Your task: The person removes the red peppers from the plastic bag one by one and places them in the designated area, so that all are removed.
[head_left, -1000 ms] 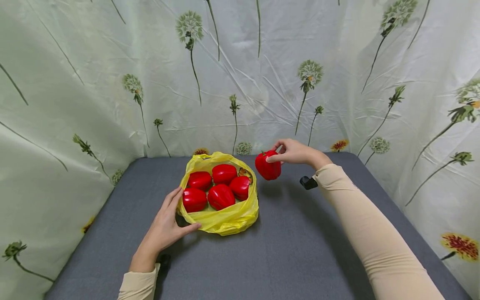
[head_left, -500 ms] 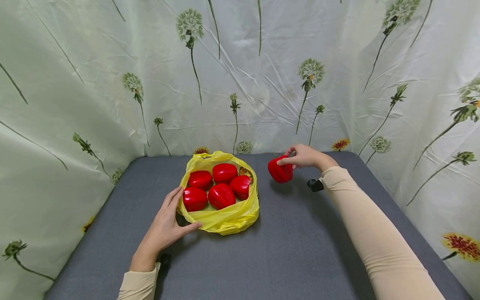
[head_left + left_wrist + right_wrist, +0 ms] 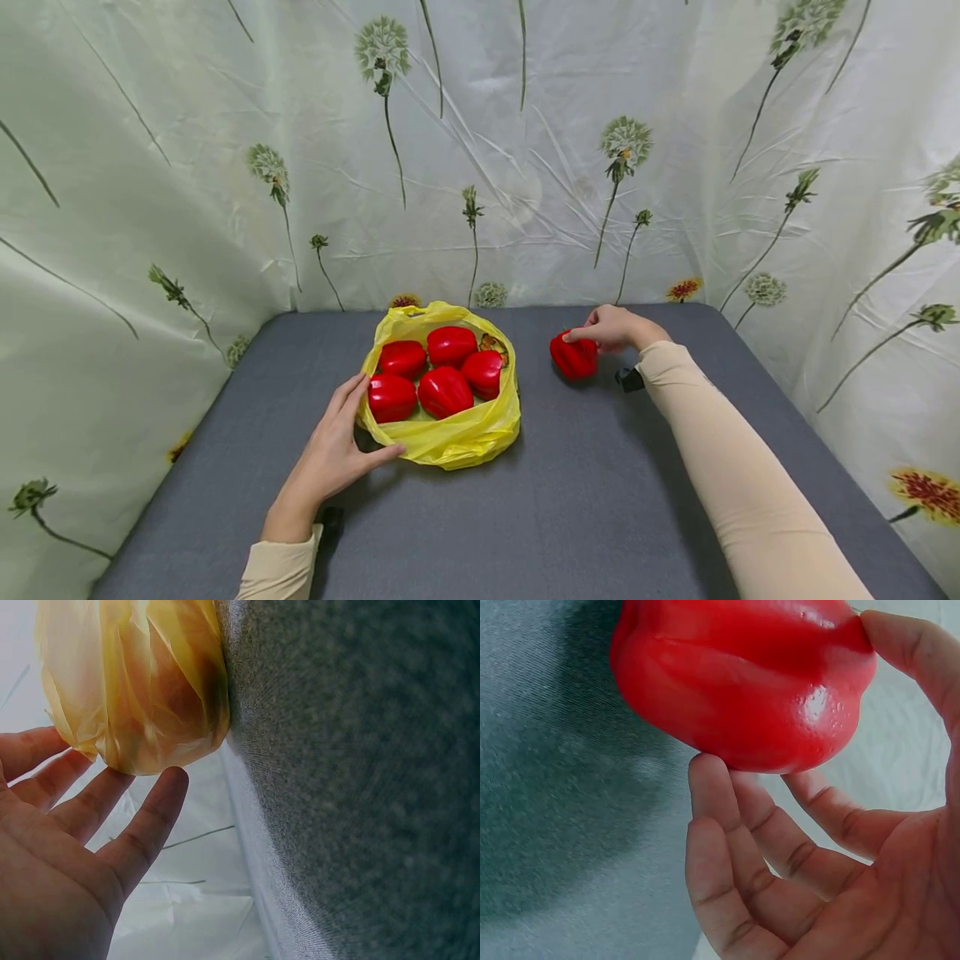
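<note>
My right hand (image 3: 617, 327) pinches a red bell pepper (image 3: 574, 358) between thumb and fingertips, close over the grey table at the right of the bag. The right wrist view shows the glossy pepper (image 3: 742, 682) with the thumb at its top end and fingertips along its side. A yellow plastic bag (image 3: 457, 442) stands with its mouth spread wide, several red peppers (image 3: 446, 392) lying inside. My left hand (image 3: 330, 450) rests its spread fingers against the bag's left side, thumb at the front. In the left wrist view its fingertips touch the thin plastic (image 3: 142, 690).
A grey cloth-covered table (image 3: 480, 533) lies under everything. Behind and at both sides hangs a pale curtain (image 3: 540, 167) with dandelion prints. Something brown and yellow (image 3: 493, 348) shows inside the bag's right back corner.
My right hand has carried the bell pepper to the right, away from the bag, and lowered it toward the table. The left hand has stayed at the bag.
</note>
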Demonstrator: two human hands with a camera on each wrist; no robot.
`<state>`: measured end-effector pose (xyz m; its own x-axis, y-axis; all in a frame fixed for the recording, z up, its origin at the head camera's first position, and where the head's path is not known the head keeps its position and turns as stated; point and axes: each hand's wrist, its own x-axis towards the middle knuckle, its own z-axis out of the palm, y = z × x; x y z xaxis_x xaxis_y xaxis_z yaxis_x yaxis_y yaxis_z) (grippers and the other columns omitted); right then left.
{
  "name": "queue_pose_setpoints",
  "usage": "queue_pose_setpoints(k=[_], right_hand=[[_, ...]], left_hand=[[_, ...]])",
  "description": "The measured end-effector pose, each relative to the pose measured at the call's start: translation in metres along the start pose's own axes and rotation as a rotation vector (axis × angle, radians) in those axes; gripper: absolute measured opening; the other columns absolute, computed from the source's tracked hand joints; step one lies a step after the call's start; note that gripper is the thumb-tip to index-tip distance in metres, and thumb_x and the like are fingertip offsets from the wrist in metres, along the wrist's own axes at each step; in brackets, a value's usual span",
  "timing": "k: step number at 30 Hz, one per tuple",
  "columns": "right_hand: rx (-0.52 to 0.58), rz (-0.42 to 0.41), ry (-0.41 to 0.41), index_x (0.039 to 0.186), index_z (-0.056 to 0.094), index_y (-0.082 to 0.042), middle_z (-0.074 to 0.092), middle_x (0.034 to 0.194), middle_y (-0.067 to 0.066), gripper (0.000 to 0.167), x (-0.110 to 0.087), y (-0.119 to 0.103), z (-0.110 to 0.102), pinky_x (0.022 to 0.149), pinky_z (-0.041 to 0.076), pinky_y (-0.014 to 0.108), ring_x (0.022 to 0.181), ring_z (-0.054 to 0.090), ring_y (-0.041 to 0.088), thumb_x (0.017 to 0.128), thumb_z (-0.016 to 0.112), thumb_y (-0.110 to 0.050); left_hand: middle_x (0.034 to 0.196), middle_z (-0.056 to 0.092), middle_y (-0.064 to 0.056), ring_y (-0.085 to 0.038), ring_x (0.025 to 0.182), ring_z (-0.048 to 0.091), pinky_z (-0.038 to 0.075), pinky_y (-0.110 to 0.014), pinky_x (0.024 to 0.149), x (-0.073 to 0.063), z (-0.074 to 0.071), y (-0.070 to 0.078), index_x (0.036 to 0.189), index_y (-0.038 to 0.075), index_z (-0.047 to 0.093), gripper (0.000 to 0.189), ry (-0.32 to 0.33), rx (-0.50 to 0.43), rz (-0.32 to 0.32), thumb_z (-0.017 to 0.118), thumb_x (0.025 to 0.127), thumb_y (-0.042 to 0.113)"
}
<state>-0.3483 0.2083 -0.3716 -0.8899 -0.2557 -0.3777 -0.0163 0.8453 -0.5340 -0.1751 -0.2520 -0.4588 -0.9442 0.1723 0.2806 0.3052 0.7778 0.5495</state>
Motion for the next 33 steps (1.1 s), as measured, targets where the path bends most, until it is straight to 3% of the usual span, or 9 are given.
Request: queue_pose_setpoints(k=[3,7,14,22,33], right_hand=[[0.014,0.014,-0.001,0.083,0.059,-0.014,0.047,0.064,-0.007,0.043,0.003,0.003,0.004,0.062,0.044,0.027,0.058,0.045,0.009,0.097,0.070,-0.053],[0.029,0.035,0.018,0.063,0.041,-0.023,0.034,0.057,-0.010,0.056,0.006,0.003,0.008,0.060,0.038,0.028,0.055,0.038,0.009,0.097,0.069,-0.057],[-0.008,0.109,0.082,0.067,0.042,-0.021,0.037,0.058,-0.009,0.059,0.008,0.001,0.015,0.061,0.046,0.027,0.060,0.048,0.012,0.097,0.064,-0.067],[-0.058,0.122,0.117,0.058,0.039,-0.022,0.035,0.053,-0.007,0.066,0.011,-0.003,0.021,0.052,0.038,0.025,0.051,0.038,0.010,0.096,0.063,-0.071],[-0.091,0.149,0.198,0.066,0.046,-0.016,0.043,0.057,-0.003,0.064,0.015,-0.008,0.030,0.052,0.040,0.026,0.053,0.045,0.012,0.095,0.063,-0.071]], left_hand=[[0.171,0.031,-0.018,-0.041,0.153,0.040,0.043,-0.068,0.119,0.000,0.000,0.000,0.166,-0.001,0.033,0.117,-0.002,0.000,0.001,0.096,0.078,0.047],[0.170,0.032,-0.018,-0.041,0.153,0.040,0.043,-0.067,0.119,0.000,0.000,0.001,0.165,-0.002,0.034,0.117,0.003,0.004,0.010,0.097,0.078,0.045],[0.170,0.032,-0.019,-0.042,0.153,0.041,0.043,-0.068,0.119,0.000,0.000,0.000,0.165,-0.002,0.034,0.117,0.009,0.012,0.020,0.097,0.078,0.046],[0.170,0.032,-0.019,-0.042,0.153,0.041,0.043,-0.067,0.119,0.000,0.000,0.001,0.165,-0.002,0.034,0.117,0.006,0.027,0.014,0.096,0.078,0.046],[0.170,0.032,-0.020,-0.042,0.153,0.041,0.043,-0.068,0.119,0.000,0.001,0.000,0.165,-0.002,0.034,0.117,0.004,0.018,0.018,0.096,0.078,0.046]])
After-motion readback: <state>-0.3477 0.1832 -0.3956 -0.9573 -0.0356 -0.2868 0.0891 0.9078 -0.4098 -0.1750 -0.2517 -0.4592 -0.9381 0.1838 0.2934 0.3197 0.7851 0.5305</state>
